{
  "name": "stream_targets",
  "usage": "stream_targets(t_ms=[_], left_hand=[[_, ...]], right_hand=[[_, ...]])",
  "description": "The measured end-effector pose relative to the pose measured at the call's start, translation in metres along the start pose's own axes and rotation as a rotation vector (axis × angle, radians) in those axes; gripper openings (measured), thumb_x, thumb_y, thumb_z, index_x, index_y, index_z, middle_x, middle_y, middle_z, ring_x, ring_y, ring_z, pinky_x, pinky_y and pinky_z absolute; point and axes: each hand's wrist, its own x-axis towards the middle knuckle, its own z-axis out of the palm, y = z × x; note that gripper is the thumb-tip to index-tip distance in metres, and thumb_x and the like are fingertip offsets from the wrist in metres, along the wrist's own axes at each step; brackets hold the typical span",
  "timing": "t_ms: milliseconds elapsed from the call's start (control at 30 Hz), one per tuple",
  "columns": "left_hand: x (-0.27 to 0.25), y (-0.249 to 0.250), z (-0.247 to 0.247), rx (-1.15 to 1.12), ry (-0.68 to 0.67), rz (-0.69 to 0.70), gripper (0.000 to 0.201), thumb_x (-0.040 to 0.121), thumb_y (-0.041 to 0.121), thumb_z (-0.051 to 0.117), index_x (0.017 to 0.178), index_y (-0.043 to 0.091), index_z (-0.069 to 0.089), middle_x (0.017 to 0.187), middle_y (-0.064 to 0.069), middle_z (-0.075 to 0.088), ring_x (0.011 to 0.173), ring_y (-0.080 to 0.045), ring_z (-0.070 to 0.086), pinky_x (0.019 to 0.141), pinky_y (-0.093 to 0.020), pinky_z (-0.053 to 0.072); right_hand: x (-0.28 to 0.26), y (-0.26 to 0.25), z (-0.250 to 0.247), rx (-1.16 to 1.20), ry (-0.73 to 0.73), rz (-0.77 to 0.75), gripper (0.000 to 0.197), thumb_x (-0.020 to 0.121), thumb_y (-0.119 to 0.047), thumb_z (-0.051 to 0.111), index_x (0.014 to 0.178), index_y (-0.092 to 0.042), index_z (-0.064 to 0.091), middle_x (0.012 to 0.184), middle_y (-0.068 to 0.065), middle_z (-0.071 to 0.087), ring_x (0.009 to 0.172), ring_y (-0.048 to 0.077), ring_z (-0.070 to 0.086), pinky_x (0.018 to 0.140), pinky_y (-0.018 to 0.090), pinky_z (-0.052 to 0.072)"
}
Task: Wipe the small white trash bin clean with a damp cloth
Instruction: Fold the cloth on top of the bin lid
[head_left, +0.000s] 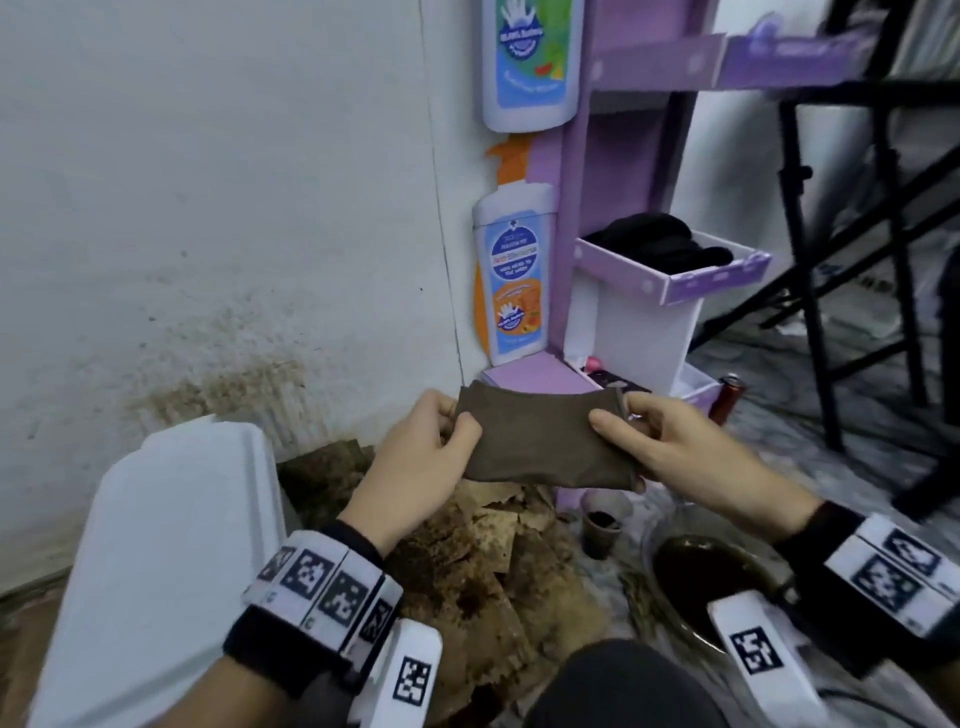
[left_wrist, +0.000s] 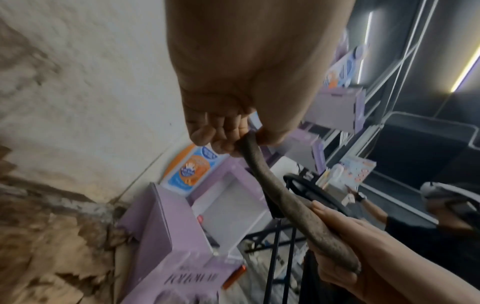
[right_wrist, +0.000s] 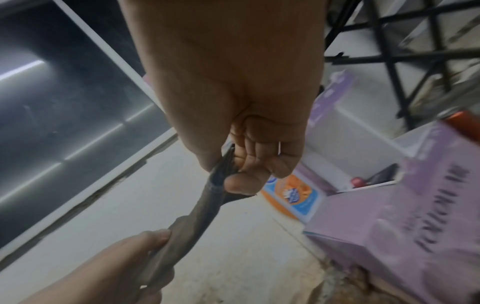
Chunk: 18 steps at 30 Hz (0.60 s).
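Both hands (head_left: 415, 457) pinching cloth (head_left: 545, 441) edges

— What is worn at the wrists?
— Black fabric wristbands (head_left: 291, 649), each carrying white blocks printed with black square codes (head_left: 332, 587).
— And lower, toward the knees?
— Dark grey trousers (head_left: 623, 686).

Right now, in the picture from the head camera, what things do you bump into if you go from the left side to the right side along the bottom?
White trash bin → left hand → brown cloth held between both hands → right hand → bowl of dark water, which lies below the right hand.
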Motion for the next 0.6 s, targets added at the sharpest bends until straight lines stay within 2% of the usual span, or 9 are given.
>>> stream_targets(t_ms=[67, 133, 167, 233, 333, 400, 467, 533, 600], left_hand=[[0.019, -0.001, 0.034, 0.034, -0.073, 0.027, 0.023, 0.104, 0.038, 0.046, 0.097, 0.016, 0.051, 0.094, -0.015, 0.066, 0.081, -0.027, 0.062, 0.065, -0.034, 0.040], [0.032, -0.004, 0.070, 0.070, -0.156, 0.057, 0.021, 0.105, 0.035, 0.047, 0.097, 0.016, 0.051, 0.090, -0.016, 0.063, 0.075, -0.026, 0.058, 0.063, -0.032, 0.037], [0.037, -0.006, 0.089, 0.096, -0.199, 0.069, 0.021, 0.105, 0.034, 0.046, 0.098, 0.015, 0.050, 0.087, -0.015, 0.061, 0.069, -0.021, 0.054, 0.061, -0.031, 0.035], [0.044, -0.012, 0.127, 0.136, -0.284, 0.085, 0.021, 0.106, 0.034, 0.046, 0.101, 0.014, 0.049, 0.084, -0.013, 0.059, 0.064, -0.016, 0.049, 0.058, -0.030, 0.032], [0.047, -0.025, 0.187, 0.168, -0.397, 0.106, 0.021, 0.106, 0.032, 0.047, 0.103, 0.011, 0.049, 0.077, -0.009, 0.056, 0.062, -0.016, 0.049, 0.057, -0.030, 0.033], [0.047, -0.035, 0.226, 0.172, -0.468, 0.116, 0.021, 0.106, 0.032, 0.047, 0.102, 0.011, 0.049, 0.078, -0.010, 0.058, 0.066, -0.021, 0.054, 0.061, -0.036, 0.041], [0.044, -0.047, 0.263, 0.194, -0.530, 0.132, 0.020, 0.106, 0.033, 0.046, 0.101, 0.013, 0.048, 0.075, -0.008, 0.057, 0.066, -0.025, 0.056, 0.062, -0.043, 0.044], [0.040, -0.062, 0.295, 0.213, -0.570, 0.145, 0.019, 0.105, 0.034, 0.046, 0.099, 0.016, 0.046, 0.068, -0.002, 0.052, 0.060, -0.021, 0.052, 0.057, -0.041, 0.039], [0.034, -0.079, 0.321, 0.218, -0.592, 0.156, 0.018, 0.105, 0.035, 0.046, 0.097, 0.019, 0.045, 0.067, -0.002, 0.053, 0.060, -0.022, 0.055, 0.058, -0.044, 0.043]], right_hand=[[-0.014, 0.028, -0.014, 0.019, 0.065, 0.048, 0.019, 0.102, -0.031, 0.061, 0.102, -0.016, 0.072, 0.071, -0.001, 0.074, 0.060, 0.007, 0.062, 0.055, 0.019, 0.046], [-0.029, 0.063, -0.026, -0.003, 0.135, 0.087, 0.027, 0.100, -0.038, 0.062, 0.103, -0.013, 0.071, 0.082, 0.002, 0.079, 0.066, 0.007, 0.067, 0.060, 0.026, 0.051], [-0.038, 0.081, -0.032, -0.025, 0.162, 0.114, 0.034, 0.098, -0.044, 0.062, 0.103, -0.011, 0.070, 0.083, 0.007, 0.078, 0.062, 0.011, 0.066, 0.058, 0.031, 0.050], [-0.060, 0.115, -0.040, -0.082, 0.219, 0.175, 0.043, 0.097, -0.048, 0.062, 0.094, -0.005, 0.063, 0.069, 0.008, 0.073, 0.050, 0.017, 0.063, 0.053, 0.033, 0.044], [-0.097, 0.164, -0.045, -0.201, 0.322, 0.281, 0.043, 0.099, -0.047, 0.061, 0.078, -0.010, 0.054, 0.054, -0.004, 0.062, 0.048, 0.007, 0.058, 0.052, 0.025, 0.040], [-0.122, 0.199, -0.044, -0.227, 0.361, 0.342, 0.049, 0.098, -0.057, 0.058, 0.076, -0.013, 0.052, 0.060, 0.000, 0.061, 0.058, 0.009, 0.060, 0.064, 0.026, 0.044], [-0.145, 0.232, -0.040, -0.254, 0.376, 0.422, 0.049, 0.099, -0.060, 0.053, 0.077, -0.016, 0.050, 0.065, 0.006, 0.061, 0.071, 0.018, 0.066, 0.075, 0.040, 0.048], [-0.165, 0.260, -0.035, -0.277, 0.417, 0.470, 0.043, 0.101, -0.053, 0.054, 0.077, -0.018, 0.046, 0.064, 0.006, 0.055, 0.072, 0.015, 0.064, 0.068, 0.042, 0.048], [-0.178, 0.275, -0.024, -0.283, 0.446, 0.488, 0.035, 0.102, -0.047, 0.054, 0.080, -0.022, 0.045, 0.064, 0.001, 0.051, 0.064, 0.012, 0.057, 0.056, 0.031, 0.040]])
